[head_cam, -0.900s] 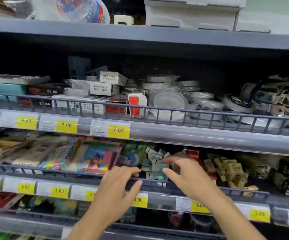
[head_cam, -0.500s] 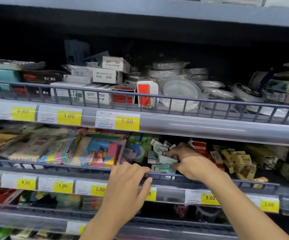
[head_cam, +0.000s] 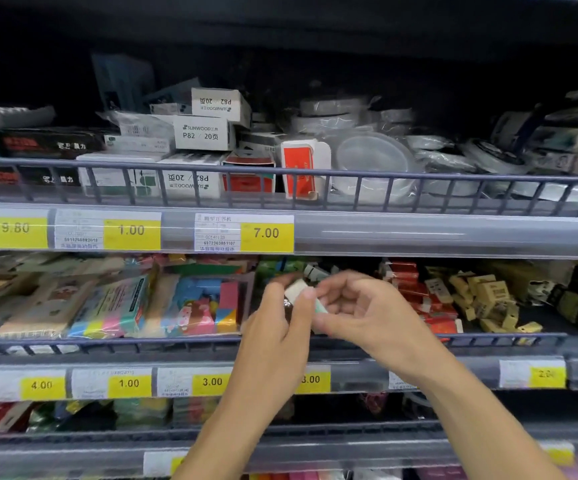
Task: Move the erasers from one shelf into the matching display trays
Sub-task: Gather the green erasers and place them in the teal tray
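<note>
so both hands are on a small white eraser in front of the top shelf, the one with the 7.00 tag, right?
Wrong shelf. In the head view the left hand and right hand pinch the small white eraser in front of the middle shelf, below the yellow 7.00 price tag. The rest holds.

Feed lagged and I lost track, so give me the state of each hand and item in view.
left hand: raised at the middle shelf, fingers on the white-and-green eraser
right hand: pinches the same eraser
white-and-green eraser: held between both hands, off the shelf
tan erasers: heaped loose
red erasers: piled loose
</note>
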Demonstrator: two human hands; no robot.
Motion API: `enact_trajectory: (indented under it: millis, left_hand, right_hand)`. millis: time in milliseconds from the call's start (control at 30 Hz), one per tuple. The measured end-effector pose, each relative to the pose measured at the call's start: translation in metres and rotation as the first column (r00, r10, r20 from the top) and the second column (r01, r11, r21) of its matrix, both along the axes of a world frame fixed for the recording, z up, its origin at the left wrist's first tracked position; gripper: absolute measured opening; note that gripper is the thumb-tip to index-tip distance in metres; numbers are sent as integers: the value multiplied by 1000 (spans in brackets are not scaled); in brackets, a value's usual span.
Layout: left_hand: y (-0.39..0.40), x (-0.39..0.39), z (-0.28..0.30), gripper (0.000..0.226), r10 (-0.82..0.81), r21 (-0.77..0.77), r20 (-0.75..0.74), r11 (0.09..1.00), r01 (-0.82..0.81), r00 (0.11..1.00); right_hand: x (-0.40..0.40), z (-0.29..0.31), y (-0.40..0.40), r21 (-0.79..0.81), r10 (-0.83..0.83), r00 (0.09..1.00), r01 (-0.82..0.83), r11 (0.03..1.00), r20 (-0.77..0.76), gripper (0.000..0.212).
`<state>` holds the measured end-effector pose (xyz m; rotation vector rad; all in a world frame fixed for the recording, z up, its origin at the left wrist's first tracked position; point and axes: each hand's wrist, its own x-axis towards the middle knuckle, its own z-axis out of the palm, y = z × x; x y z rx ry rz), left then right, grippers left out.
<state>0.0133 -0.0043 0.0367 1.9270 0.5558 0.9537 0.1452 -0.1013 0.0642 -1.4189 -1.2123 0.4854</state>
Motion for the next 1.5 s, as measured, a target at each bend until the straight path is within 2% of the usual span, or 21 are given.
enact_trajectory:
  millis: [100, 167, 233, 267, 333, 433, 567, 667, 733, 767, 833, 900, 933, 1000, 1100, 1167, 1267, 1333, 1367, 1433, 1500]
  left_hand:
    - [5, 5, -1, 22, 38, 2, 44, 999, -38, 998]
    - [11, 7, -3, 26, 57, -96, 100, 994, -47, 993]
    - [16, 8, -2, 20, 28, -258, 178, 966, 19, 984]
    - [17, 7, 0, 19, 21, -292, 199, 956, 39, 980]
    - [17, 4, 4, 22, 13, -304, 226, 951, 58, 974]
    - [18, 5, 7, 19, 35, -388, 251, 919, 67, 967]
    - [18, 10, 10, 22, 69, -489, 254, 870, 66, 965]
    - [18, 11, 12, 16, 110, -566, 262, 822, 60, 959]
    - [18, 11, 10, 6, 134, -586, 228, 810, 26, 964]
    - [17, 11, 10, 14, 139, -589, 201, 808, 6, 970]
    - [15, 10, 9, 49, 117, -586, 143, 810, -11, 983]
    - [10, 9, 12, 73, 70, -550, 94, 835, -7, 993]
    - [8, 10, 13, 76, 41, -531, 79, 847, 7, 996]
    - [6, 12, 14, 65, 10, -493, 82, 869, 32, 997]
    - [12, 13, 10, 31, -5, -410, 69, 912, 33, 998]
    - [17, 10, 9, 23, -5, -378, 49, 926, 23, 999]
    - [22, 3, 11, 9, 10, -396, 106, 918, 33, 994]
    - [24, 0, 14, 11, -17, -422, 154, 903, 81, 988]
    - [24, -2, 15, 14, -28, -426, 161, 900, 95, 987]
    - [25, -4, 17, 17, -48, -441, 163, 890, 116, 985]
    - [26, -6, 16, 14, -79, -471, 155, 870, 144, 985]
  right_hand:
    - [1, 2, 3, -27, -19, 996, 21, 999, 83, 20]
    - [15, 4, 3, -41, -121, 957, 137, 990, 264, 13]
    - [34, 9, 2, -115, -198, 852, 286, 951, 485, 11]
    - [43, 12, 3, -199, -160, 795, 332, 922, 584, 15]
    - [55, 13, 10, -420, 23, 721, 378, 825, 693, 31]
    - [62, 11, 22, -577, 199, 698, 360, 733, 688, 38]
    - [68, 10, 29, -607, 254, 714, 291, 740, 653, 32]
    - [71, 9, 28, -571, 232, 718, 271, 775, 656, 25]
    - [70, 8, 24, -496, 120, 784, 259, 829, 609, 19]
    - [67, 7, 22, -438, 40, 846, 235, 868, 532, 17]
    - [55, 5, 18, -275, -28, 969, 98, 956, 246, 19]
    - [40, 3, 16, -93, 57, 998, -56, 994, 10, 23]
    - [32, 2, 16, -35, 86, 996, -87, 996, -23, 22]
    - [19, -2, 20, 19, 93, 996, -93, 996, -14, 17]
    - [7, -8, 26, 58, 36, 999, -36, 998, -7, 15]
    - [4, -8, 27, 38, 1, 996, -5, 999, 86, 14]
    - [16, -3, 27, -2, -63, 975, 65, 998, 214, 7]
    - [29, -1, 30, -87, -153, 945, 185, 979, 288, 15]
    - [36, 0, 34, -170, -159, 903, 243, 955, 400, 20]
    - [47, -2, 42, -366, -24, 773, 326, 872, 634, 38]
    - [51, -5, 50, -493, 126, 712, 336, 802, 691, 51]
